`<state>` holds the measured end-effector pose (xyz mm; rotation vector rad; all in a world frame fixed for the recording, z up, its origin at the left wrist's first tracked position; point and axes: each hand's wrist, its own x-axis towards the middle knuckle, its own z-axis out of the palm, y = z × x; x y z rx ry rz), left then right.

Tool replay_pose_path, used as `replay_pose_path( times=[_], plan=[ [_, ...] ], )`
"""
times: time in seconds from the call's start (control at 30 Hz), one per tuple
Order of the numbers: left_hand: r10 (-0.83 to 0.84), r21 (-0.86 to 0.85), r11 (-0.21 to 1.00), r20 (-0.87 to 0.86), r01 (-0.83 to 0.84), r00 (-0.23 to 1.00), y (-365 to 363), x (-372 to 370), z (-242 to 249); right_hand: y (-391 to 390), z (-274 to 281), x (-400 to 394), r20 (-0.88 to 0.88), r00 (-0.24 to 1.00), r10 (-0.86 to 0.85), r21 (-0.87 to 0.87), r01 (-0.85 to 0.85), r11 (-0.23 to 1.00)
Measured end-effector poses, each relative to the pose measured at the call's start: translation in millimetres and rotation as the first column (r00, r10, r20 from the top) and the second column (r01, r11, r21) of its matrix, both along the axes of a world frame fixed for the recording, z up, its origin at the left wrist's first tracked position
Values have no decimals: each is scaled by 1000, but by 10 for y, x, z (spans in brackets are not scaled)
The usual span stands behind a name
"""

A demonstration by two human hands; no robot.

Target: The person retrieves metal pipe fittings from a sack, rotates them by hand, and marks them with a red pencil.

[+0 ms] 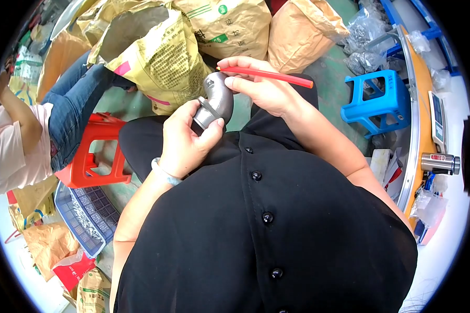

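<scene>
Grey pipe elbow (215,100) clasped in left hand (184,141); right hand (261,86) pinches red stick (269,76).

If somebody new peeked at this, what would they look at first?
Probably the grey metal pipe elbow in the middle, wrapped in the left hand, with the right hand holding a thin red stick at its top end. Next come the bright blue stool on the right and the red stool on the left.

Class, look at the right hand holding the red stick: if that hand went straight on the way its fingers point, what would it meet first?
Probably the grey pipe elbow in the left hand; the right hand already has fingertips touching its top end, with the red stick above it.
</scene>
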<state>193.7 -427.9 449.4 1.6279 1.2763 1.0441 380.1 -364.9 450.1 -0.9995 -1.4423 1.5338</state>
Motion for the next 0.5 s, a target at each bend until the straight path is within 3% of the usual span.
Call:
replay_pose_path(
  times=[0.27,0.37,0.5],
  plan=[
    [1,-17,1000,4,-1,1000,1,4,35,-9,15,10,-23,1000,8,1,-8,1000],
    [-10,-38,999,78,13,997,7,-15,-34,-10,44,28,-12,1000,6,8,-6,1000],
    [-57,-259,954,335,150,941,20,-60,39,-17,87,57,29,1000,-9,16,8,1000]
  ],
)
